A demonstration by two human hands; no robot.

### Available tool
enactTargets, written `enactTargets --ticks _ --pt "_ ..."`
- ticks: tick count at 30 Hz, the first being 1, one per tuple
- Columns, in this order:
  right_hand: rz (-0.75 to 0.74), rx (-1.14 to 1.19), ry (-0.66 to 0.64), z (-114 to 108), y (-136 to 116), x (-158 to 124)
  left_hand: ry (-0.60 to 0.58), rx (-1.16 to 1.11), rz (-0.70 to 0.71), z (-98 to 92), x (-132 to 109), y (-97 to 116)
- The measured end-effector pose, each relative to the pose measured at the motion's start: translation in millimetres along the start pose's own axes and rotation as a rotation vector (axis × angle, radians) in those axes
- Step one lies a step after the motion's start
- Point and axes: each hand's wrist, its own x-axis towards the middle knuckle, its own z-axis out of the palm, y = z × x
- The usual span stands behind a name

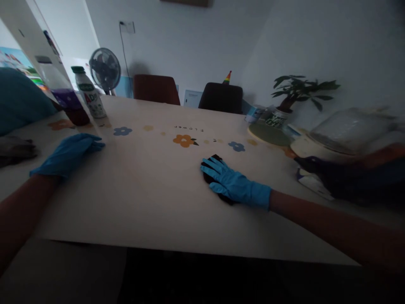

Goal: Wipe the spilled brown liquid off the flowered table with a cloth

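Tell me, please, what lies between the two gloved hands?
Nothing: in the head view the table between the left hand and the right hand, which presses a dark cloth, is bare; printed flowers lie farther back.

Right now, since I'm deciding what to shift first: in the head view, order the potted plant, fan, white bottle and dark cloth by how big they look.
1. potted plant
2. fan and white bottle: too alike to split; the fan stands farther off.
3. dark cloth: smallest showing, mostly covered by the right hand.
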Motion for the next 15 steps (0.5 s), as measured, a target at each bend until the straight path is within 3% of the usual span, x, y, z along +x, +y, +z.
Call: enactTargets --ticks 9,15 --pt "-0.136 -0.033 0.066 25.2 -45.5 94.4 0.021 -0.342 -0.113 9.6 1.3 3.3" --pt "-0.191 0.052 0.066 34.2 -94.9 172.1 0.022 -0.401 -0.118 9.7 0.5 5.5"
